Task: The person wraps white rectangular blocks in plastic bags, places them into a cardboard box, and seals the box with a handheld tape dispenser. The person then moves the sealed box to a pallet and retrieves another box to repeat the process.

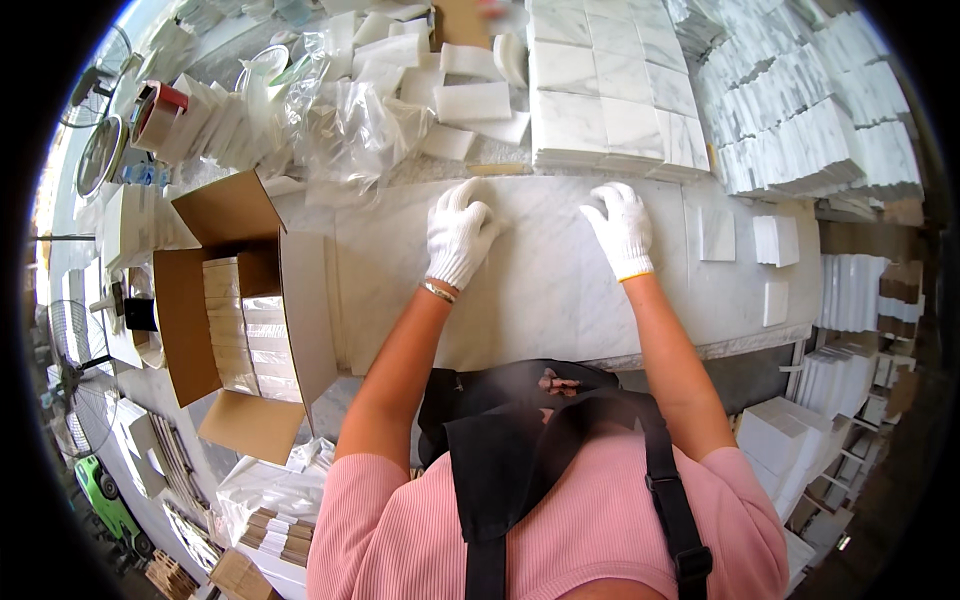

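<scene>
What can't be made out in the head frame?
Head view, left grip: palm side, hidden by its own gloved back.
Head view, open carton: anything below the top packs, which cover it.
Head view, red thing: blurred, cut off by the top edge.

Tile workshop: stacked marbled tiles (630, 85), open carton (185, 330), clear plastic (365, 130), large fan (68, 372).

A carton (312, 320) stands left of the left hand (460, 232), packed bundles (268, 342) inside it; tile stacks (600, 90) lie ahead of the right hand (622, 232), right of the foam sheets (473, 103); small tiles (716, 236) rest on the surface (540, 295), right of both hands.
</scene>
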Tool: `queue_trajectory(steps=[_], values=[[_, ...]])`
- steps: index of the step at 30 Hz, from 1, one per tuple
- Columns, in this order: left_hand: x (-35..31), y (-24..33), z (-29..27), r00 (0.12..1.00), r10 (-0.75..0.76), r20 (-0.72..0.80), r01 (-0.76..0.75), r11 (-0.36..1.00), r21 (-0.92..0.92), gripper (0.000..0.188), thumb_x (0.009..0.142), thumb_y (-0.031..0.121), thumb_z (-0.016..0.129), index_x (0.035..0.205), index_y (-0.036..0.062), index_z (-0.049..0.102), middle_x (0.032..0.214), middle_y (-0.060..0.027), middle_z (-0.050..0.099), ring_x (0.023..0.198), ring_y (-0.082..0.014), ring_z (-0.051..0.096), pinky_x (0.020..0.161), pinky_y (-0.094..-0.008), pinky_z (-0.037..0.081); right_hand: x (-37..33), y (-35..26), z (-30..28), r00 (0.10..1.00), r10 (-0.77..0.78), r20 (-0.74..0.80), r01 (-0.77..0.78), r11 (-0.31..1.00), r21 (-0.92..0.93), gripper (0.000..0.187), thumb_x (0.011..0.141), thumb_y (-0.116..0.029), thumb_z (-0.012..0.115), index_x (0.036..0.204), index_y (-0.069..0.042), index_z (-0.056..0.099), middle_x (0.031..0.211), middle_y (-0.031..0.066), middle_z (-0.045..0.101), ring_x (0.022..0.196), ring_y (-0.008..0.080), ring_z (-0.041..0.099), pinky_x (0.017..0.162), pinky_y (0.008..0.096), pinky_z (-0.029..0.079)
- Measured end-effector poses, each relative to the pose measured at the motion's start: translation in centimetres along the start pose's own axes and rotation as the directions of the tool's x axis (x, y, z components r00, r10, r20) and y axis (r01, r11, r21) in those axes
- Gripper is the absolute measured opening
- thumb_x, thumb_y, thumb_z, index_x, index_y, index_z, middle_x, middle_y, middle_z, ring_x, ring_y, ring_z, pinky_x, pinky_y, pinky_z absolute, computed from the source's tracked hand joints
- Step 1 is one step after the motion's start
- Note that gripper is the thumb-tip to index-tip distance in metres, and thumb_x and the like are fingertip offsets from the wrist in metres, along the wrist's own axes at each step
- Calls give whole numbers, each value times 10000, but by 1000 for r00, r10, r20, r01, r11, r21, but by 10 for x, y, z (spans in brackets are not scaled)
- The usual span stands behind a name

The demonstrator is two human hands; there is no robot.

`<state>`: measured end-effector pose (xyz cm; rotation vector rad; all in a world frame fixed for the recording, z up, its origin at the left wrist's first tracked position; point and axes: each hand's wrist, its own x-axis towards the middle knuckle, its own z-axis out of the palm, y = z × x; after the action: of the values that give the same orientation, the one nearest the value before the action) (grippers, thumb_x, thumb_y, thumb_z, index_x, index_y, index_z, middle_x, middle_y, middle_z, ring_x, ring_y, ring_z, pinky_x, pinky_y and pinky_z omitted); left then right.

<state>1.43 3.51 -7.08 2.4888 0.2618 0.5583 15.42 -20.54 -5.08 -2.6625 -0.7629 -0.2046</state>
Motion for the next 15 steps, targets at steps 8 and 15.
queue_trajectory(steps=[8,15], values=[[0,4,-1,999,-13,-45,8,995,-95,285,650,235,874,704,96,631,1334,-156,630,1224,-354,572,996,-464,451,-5,-14,-25,928,-322,190,320,947,39,370,803,-345,772,1136,-209,683,1212,22,619,1033,278,620,855,432,523],[2,10,-7,998,-59,-33,57,996,-63,279,642,243,878,703,110,641,1334,-144,634,1220,-340,578,992,-460,451,102,-30,-86,949,-316,-2,302,904,302,255,825,-297,782,1029,-154,728,1114,32,689,1026,278,662,885,403,539]])
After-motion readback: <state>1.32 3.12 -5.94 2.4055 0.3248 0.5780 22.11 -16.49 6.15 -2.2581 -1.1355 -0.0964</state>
